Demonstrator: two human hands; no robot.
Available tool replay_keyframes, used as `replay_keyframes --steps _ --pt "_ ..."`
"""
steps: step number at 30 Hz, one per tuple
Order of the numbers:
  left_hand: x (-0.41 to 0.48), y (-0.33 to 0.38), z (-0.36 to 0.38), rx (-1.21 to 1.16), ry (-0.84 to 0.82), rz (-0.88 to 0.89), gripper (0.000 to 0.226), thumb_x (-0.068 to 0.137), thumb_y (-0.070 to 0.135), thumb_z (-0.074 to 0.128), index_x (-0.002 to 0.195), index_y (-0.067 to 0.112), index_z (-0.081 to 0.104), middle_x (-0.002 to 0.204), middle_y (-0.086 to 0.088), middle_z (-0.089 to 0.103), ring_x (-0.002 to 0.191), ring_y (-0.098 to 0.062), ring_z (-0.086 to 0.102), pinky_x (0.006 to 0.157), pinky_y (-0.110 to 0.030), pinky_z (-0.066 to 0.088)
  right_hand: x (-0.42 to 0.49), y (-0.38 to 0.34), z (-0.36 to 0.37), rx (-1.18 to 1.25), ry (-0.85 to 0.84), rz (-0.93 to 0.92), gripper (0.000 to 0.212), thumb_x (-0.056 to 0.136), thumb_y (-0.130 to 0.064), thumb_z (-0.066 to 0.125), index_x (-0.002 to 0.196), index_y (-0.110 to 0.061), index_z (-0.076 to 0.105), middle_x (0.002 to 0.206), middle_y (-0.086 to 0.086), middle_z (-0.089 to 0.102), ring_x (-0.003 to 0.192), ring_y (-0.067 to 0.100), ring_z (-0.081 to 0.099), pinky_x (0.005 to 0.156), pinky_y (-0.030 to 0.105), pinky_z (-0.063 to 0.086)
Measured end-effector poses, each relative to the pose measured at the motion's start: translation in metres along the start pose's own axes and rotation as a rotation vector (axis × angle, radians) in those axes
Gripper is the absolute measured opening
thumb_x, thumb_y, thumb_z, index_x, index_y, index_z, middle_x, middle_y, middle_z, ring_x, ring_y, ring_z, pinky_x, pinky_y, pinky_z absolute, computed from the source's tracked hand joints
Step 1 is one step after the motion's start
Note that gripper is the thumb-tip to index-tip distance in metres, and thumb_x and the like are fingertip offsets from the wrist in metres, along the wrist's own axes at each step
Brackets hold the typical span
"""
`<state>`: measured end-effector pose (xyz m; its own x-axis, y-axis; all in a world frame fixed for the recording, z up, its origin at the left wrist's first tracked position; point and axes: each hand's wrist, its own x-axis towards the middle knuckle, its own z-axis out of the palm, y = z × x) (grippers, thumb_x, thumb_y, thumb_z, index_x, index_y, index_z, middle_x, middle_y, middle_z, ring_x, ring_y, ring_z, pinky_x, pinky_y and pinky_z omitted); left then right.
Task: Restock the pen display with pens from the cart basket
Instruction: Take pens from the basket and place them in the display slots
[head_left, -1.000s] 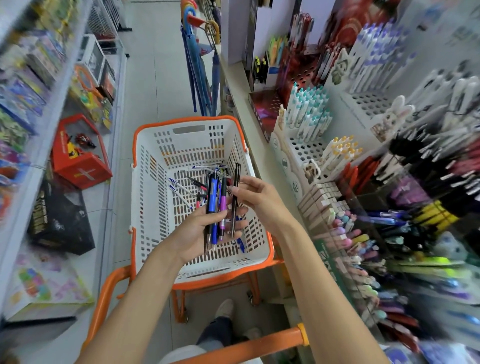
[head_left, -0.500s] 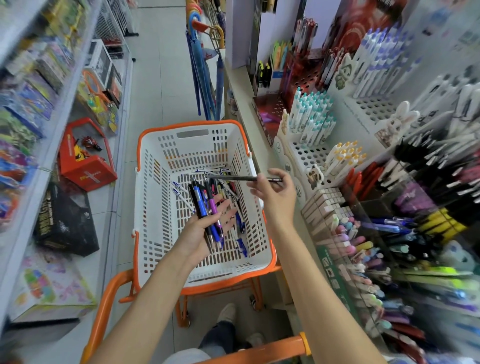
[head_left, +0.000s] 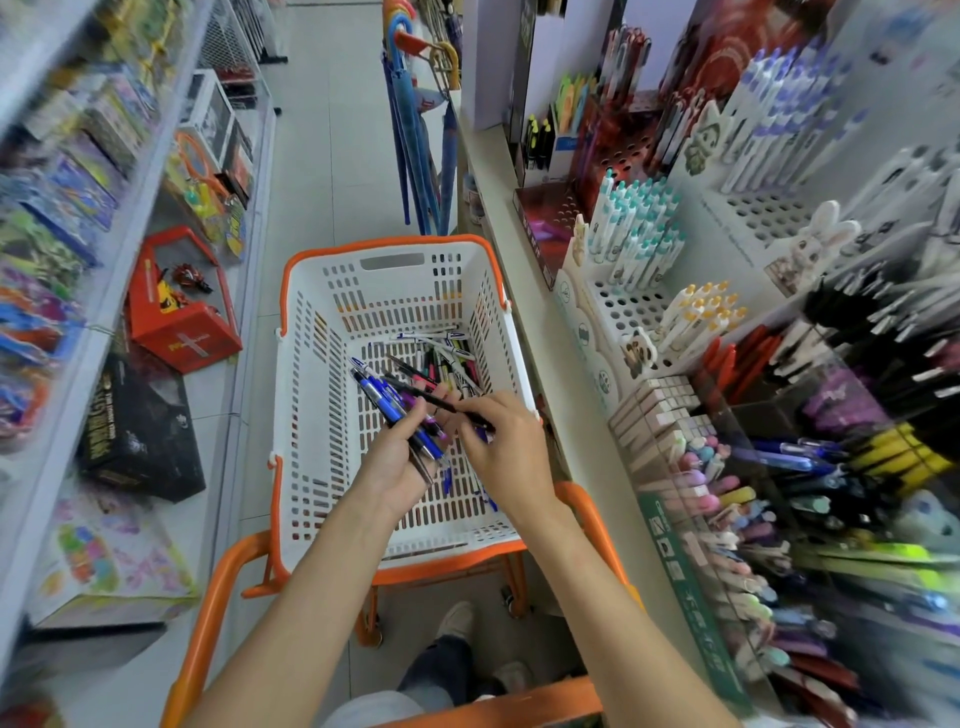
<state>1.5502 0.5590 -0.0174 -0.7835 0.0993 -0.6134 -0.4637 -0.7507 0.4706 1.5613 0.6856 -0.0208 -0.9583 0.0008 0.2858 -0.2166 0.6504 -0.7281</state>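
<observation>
Left hand (head_left: 397, 462): grip curled round a bundle of pens (head_left: 387, 400), blue and purple, held over the cart basket (head_left: 311, 364).
Right hand (head_left: 511, 452): grip pinching one black pen (head_left: 415, 393), laid across the bundle.
Loose pens (head_left: 449, 353): on the basket floor.
Pen display (head_left: 831, 441): right of the basket.

No text is sharp enough to read.

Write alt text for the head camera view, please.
Over a white cart basket, a person's left hand grips a bundle of pens while the right hand pinches a black pen. Pen displays line the shelf on the right.
</observation>
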Motion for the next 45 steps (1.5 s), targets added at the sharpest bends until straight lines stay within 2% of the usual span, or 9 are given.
replay_keyframes --steps 4,10,12,15,18,22,27,33,45 --pt "0.001 0.007 -0.005 -0.034 -0.033 0.048 0.022 0.099 0.006 0.052 0.116 0.011 0.065 0.104 -0.007 0.074 0.091 -0.015 0.073 0.072 -0.031 0.062 0.000 0.002 -0.003 0.070 -0.139 0.029 0.022 0.094 -0.015 0.065 0.113 -0.010 0.075 0.101 -0.001 0.067 0.084 0.002 0.055 0.073 0.006 0.041" --pt "-0.012 0.014 -0.009 0.460 -0.134 0.017 0.031 0.097 0.007 0.056 0.127 0.012 0.061 0.102 -0.008 0.075 0.083 -0.019 0.073 0.064 -0.032 0.059 0.027 -0.005 -0.020 0.288 -0.027 0.252 0.026 0.095 -0.018 0.060 0.119 -0.016 0.071 0.109 -0.007 0.069 0.088 0.001 0.060 0.080 0.016 0.049" --pt "-0.020 0.015 -0.007 0.510 -0.228 -0.069 0.033 0.093 0.006 0.057 0.125 0.009 0.061 0.107 -0.012 0.074 0.090 -0.023 0.074 0.067 -0.033 0.061 0.040 -0.006 -0.026 0.352 -0.097 0.309 0.034 0.093 -0.022 0.062 0.127 -0.021 0.065 0.119 -0.007 0.065 0.100 0.007 0.061 0.084 0.019 0.051" --pt "-0.028 0.016 -0.004 0.536 -0.359 -0.182 0.043 0.086 0.008 0.058 0.129 0.009 0.057 0.117 -0.015 0.071 0.100 -0.029 0.072 0.075 -0.037 0.062 0.055 -0.007 -0.038 0.426 -0.350 0.347 0.046 0.093 -0.025 0.067 0.138 -0.018 0.055 0.126 -0.002 0.062 0.107 0.010 0.061 0.073 0.008 0.049" --pt "-0.030 0.017 -0.002 0.618 -0.406 -0.235 0.042 0.086 0.008 0.058 0.128 0.008 0.055 0.115 -0.015 0.072 0.094 -0.026 0.073 0.072 -0.033 0.062 0.061 -0.005 -0.044 0.449 -0.569 0.357 0.040 0.090 -0.023 0.073 0.126 -0.014 0.060 0.102 0.002 0.067 0.079 0.004 0.066 0.063 0.013 0.051" --pt "-0.029 0.018 -0.003 0.685 -0.418 -0.266 0.041 0.085 0.007 0.061 0.126 0.006 0.057 0.113 -0.015 0.072 0.086 -0.021 0.072 0.069 -0.028 0.060 0.062 0.006 -0.042 0.516 -0.577 0.366 0.020 0.086 -0.018 0.078 0.101 -0.015 0.066 0.075 -0.006 0.065 0.068 0.009 0.062 0.072 0.026 0.052" --pt "-0.028 0.017 -0.005 0.707 -0.436 -0.284 0.042 0.084 0.005 0.063 0.126 0.008 0.056 0.113 -0.017 0.072 0.084 -0.019 0.070 0.066 -0.027 0.058 0.063 0.007 -0.045 0.478 -0.610 0.351 0.027 0.088 -0.018 0.075 0.113 -0.011 0.066 0.069 -0.011 0.067 0.062 0.000 0.063 0.061 0.012 0.047" --pt "-0.028 0.018 -0.007 0.723 -0.459 -0.278 0.045 0.087 0.004 0.061 0.131 0.011 0.052 0.115 -0.017 0.071 0.087 -0.019 0.070 0.070 -0.027 0.060 0.071 0.016 -0.057 0.499 -0.671 0.347 0.024 0.090 -0.010 0.071 0.114 -0.007 0.067 0.072 -0.003 0.069 0.074 0.010 0.068 0.075 0.021 0.053" --pt "-0.029 0.016 -0.006 0.753 -0.518 -0.351 0.043 0.086 0.003 0.059 0.128 0.010 0.053 0.110 -0.020 0.072 0.076 -0.019 0.069 0.064 -0.027 0.058 0.081 0.015 -0.067 0.320 -0.760 0.235 0.024 0.090 -0.012 0.072 0.111 -0.024 0.071 0.086 0.013 0.073 0.083 0.018 0.066 0.099 0.039 0.051"
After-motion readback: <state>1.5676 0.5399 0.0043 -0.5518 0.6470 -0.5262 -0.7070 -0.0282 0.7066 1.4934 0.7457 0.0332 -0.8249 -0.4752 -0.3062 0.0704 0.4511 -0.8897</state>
